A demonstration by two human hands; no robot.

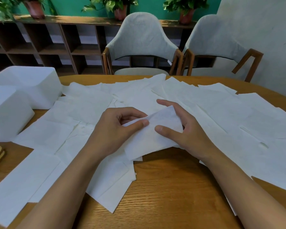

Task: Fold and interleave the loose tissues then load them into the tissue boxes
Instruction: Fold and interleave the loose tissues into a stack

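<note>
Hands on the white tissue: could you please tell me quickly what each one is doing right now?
Left hand: closed, pinching the thin white paper tissue at its upper edge.
Right hand: closed on the same tissue's right end.

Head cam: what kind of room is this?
Probably an office lounge or meeting room, not a workshop: a wooden table with upholstered armchairs pulled up, and behind them a low cubby shelf topped with potted plants.

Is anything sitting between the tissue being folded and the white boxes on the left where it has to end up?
Nothing solid. The held tissue, pinched by the left hand and right hand, is separated from the tissue boxes only by flat loose tissues on the table.
</note>
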